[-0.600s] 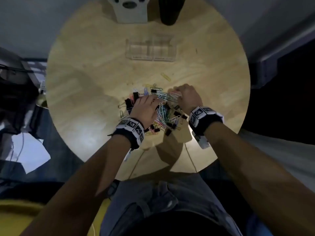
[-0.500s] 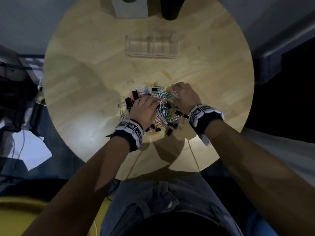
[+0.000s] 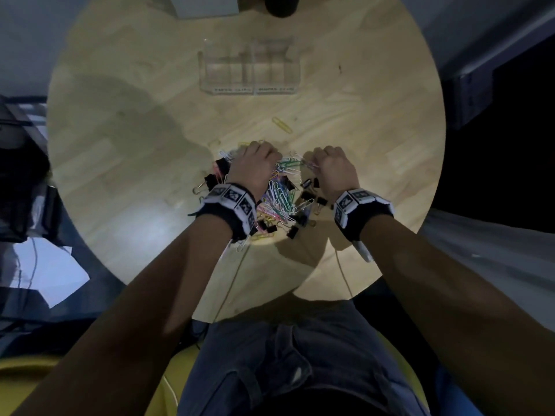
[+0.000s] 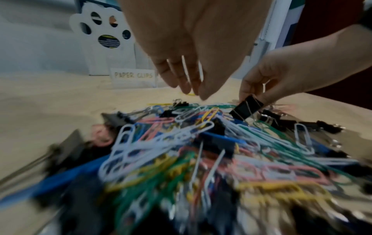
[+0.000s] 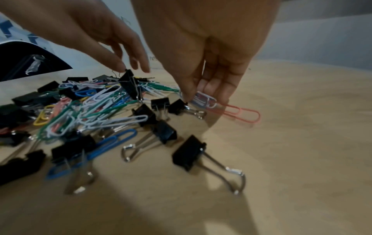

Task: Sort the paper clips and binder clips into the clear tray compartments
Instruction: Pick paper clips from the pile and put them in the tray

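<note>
A heap of coloured paper clips and black binder clips lies on the round wooden table. My left hand hovers at the heap's far left. In the right wrist view the left hand pinches a black binder clip by its top. My right hand at the far right pinches white paper clips. In the left wrist view the right hand also touches a black binder clip. The clear tray stands beyond, its "PAPER CLIPS" label on the left compartment.
A lone yellow paper clip lies between the heap and the tray. A white paw-shaped stand and a dark cylinder stand at the table's far edge. Loose binder clips lie right of the heap. My lap is below the near edge.
My left hand has left the heap's middle and moved to its far edge with fingers curled. My right hand has lifted slightly with clips pinched. The head view has tilted.
</note>
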Available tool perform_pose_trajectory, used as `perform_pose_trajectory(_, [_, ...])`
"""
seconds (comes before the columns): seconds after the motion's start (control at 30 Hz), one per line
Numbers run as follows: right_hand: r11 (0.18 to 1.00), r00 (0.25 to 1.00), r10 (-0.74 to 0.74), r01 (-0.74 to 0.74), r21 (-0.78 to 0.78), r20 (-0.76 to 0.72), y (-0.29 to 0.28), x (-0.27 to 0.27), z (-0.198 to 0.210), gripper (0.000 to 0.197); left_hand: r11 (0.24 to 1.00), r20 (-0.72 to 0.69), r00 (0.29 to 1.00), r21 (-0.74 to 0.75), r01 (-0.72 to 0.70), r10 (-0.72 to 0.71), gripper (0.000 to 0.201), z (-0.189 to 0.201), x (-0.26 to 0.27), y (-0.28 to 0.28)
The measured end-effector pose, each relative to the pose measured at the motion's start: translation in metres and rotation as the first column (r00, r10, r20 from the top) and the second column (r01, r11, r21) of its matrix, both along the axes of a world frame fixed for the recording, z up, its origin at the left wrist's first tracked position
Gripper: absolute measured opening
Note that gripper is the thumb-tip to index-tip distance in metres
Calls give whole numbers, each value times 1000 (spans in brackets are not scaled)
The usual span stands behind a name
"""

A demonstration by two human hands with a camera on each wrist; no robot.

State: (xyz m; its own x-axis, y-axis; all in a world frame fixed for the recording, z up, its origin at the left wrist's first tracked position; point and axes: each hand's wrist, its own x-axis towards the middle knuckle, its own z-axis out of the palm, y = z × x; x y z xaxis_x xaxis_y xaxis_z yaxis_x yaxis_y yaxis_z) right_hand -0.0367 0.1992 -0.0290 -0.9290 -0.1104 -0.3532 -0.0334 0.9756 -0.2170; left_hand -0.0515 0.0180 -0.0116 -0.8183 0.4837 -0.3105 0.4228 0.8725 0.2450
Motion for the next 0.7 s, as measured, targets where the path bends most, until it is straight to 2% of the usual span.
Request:
perform_pose_trajectory(0.07, [1000,1000,-24,24,10,14,0,0,0,29,995,12,1000,-100,9,-8,46,-1,-10,8])
perform_pose_trajectory(0.2, [999,998,-43,44,-13,49,-3,0,3,36,973,-16,1000,-228,15,-19,33,0,-12,18])
perform_pose_trajectory(0.3, [999,997,-30,33,-40,72,-3,-4,7,28,951,-43,996,-305,59,-75,31,1,-5,14])
perform_pose_trajectory(0.37, [994,996,-52,58,-96,66,-4,-13,14,17,950,-62,992,-299,91,-114,32,-2,-3,8])
perform_pose_trajectory(0.47, [967,995,-98,100,-233,20,-14,-45,35,17,984,-83,992,-158,84,-98,28,-7,-1,-7])
perform_pose_trajectory(0.53, [952,995,-87,69,-298,-47,-29,-74,53,19,1000,-119,993,24,-15,17,24,-9,4,-19])
perform_pose_trajectory(0.63, [931,991,-62,14,-365,-118,-60,-119,75,20,933,-106,961,290,-215,254,22,-10,14,-34])
perform_pose_trajectory(0.7, [919,991,-32,-22,-395,-131,-83,-147,80,21,862,-40,931,394,-320,364,20,-6,19,-38])
